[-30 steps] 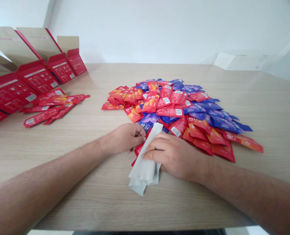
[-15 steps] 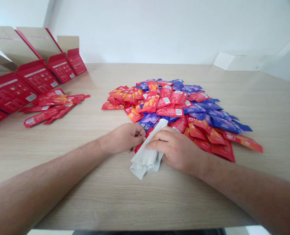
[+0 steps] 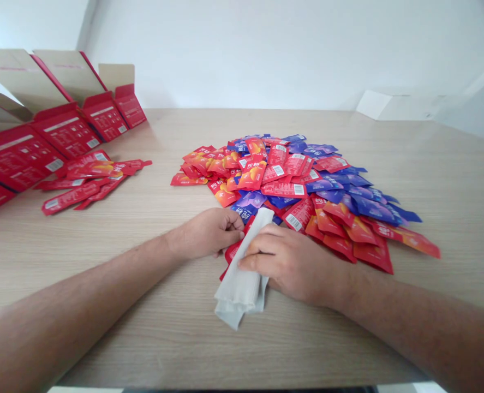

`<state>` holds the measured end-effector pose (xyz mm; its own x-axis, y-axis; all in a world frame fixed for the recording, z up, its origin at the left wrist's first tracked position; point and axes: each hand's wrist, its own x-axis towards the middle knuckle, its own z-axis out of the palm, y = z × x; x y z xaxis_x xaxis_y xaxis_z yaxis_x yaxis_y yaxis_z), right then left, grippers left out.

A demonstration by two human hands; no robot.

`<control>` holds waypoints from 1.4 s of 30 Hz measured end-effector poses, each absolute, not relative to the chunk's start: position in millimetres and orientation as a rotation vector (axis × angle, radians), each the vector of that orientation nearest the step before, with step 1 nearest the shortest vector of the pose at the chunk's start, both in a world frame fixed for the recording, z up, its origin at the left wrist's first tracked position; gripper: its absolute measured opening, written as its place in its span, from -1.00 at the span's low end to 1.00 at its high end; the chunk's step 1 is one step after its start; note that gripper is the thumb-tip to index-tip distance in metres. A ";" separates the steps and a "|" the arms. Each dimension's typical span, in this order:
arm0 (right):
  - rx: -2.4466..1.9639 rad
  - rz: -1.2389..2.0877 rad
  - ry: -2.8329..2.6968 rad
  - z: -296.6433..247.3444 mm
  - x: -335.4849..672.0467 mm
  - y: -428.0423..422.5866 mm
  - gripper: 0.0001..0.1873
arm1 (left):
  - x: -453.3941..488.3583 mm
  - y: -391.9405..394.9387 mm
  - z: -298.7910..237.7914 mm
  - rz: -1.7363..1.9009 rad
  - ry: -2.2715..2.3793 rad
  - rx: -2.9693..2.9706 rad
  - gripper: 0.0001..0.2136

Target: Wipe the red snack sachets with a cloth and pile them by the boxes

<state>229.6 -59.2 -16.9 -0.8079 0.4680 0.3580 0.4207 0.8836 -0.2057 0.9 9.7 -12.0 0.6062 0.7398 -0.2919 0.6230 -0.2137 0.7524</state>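
My left hand [image 3: 209, 234] is curled with its fingertips at a red sachet [image 3: 234, 252], which runs under a folded pale grey cloth [image 3: 242, 286]. My right hand [image 3: 294, 265] lies over the cloth, fingers pressing across it, and its heel sits close to the edge of a large heap of red, orange and purple-blue foil sachets [image 3: 291, 185]. Red sachets dominate the heap's near left, and purple-blue ones its right side. The lower part of the red sachet is hidden beneath the cloth.
Several open red cartons [image 3: 65, 131] stand at the table's far left, with loose red sachets [image 3: 86, 183] lying in front of them. The light wood table [image 3: 348, 338] ends at a near edge below my arms. A white wall rises behind.
The cloth and my right hand have slid back toward me and down the table since half a second ago. The cloth's upper end now reaches less far into the heap.
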 end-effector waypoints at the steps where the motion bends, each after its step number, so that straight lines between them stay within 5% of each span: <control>1: -0.658 0.164 -2.647 -16.7 229.7 -59.2 -0.77 | 1.0 9.7 -11.7 0.161 1.089 1.923 -0.89; 26: -0.828 0.154 -2.557 -18.1 230.6 -59.5 -0.67 | 0.4 8.1 -11.9 0.153 1.084 1.892 -0.90; 42: -0.660 0.177 -2.647 -17.2 229.4 -60.7 -0.78 | 0.4 8.7 -11.7 0.166 1.069 1.908 -0.90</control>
